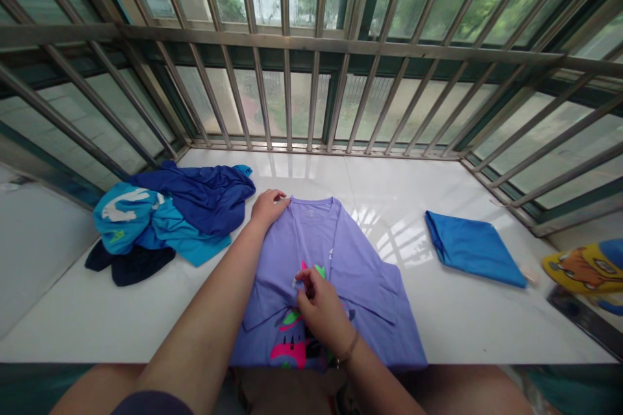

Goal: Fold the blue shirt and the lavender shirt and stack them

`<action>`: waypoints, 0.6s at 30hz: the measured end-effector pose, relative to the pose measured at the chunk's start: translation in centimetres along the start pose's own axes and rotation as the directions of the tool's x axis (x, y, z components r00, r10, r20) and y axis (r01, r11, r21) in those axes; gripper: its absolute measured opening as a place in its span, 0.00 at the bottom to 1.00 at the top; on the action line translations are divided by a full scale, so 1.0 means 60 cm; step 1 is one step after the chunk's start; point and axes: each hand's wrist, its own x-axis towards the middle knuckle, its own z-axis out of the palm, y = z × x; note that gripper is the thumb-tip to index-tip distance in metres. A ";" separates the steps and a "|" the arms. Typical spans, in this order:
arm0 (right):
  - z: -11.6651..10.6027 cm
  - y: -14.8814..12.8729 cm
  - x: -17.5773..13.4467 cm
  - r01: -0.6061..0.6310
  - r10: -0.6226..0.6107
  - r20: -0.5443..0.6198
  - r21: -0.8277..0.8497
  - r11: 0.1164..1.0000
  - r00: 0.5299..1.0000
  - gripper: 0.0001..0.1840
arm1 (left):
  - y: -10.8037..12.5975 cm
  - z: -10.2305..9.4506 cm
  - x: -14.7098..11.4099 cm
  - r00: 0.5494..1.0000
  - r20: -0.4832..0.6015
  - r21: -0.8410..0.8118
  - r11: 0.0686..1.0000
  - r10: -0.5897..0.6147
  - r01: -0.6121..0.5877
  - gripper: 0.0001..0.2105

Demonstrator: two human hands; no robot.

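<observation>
Lying on a glossy white countertop [384, 185], a lavender T-shirt [360, 240] sits straight in front of the person, collar pointing toward the window and bottom reaching the near edge. The left hand [268, 207] is at the shirt's left shoulder, beside the collar, its fingers narrowly bent; whether they pinch the cloth cannot be told. The right hand [321, 305] is over the middle of the shirt, thumb and fingers drawn close together. Whether a bit of fabric is caught between them is too unclear to say.

To the left, near the left forearm, is a loose heap: a royal-blue garment [209, 194] on top, a turquoise garment [124, 211] with a white print, and a dark navy garment [143, 266] at the bottom. Well off to the right lies a folded blue cloth [474, 249], and beyond it a yellow cartoon-printed item [584, 266] by a dark flat object [584, 321]. Metal window bars [287, 42] close off the far side.

The right hand and folds hide part of the shirt's pink-and-green print. The yellow item is cut off by the frame, and what it is stays unclear. Overlapping layers hide the heaped garments' shapes.
</observation>
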 end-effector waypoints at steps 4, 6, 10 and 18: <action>-0.001 -0.004 0.003 0.012 -0.012 0.010 -0.020 1.000 1.000 0.15 | 0.008 -0.002 -0.010 0.997 0.008 0.013 0.997 0.074 -0.074 0.20; -0.001 -0.004 0.004 0.013 -0.013 0.012 -0.017 1.000 1.000 0.15 | 0.012 -0.003 -0.015 0.993 0.029 0.028 0.993 0.117 -0.117 0.19; 0.003 -0.001 0.004 0.030 -0.030 0.012 -0.012 0.999 0.999 0.15 | 0.020 -0.001 -0.019 0.989 0.061 0.071 0.987 0.137 -0.142 0.16; 0.000 -0.003 0.003 0.026 -0.026 -0.002 -0.021 0.999 1.000 0.15 | 0.027 0.000 -0.010 0.996 0.063 0.130 0.989 0.057 -0.064 0.15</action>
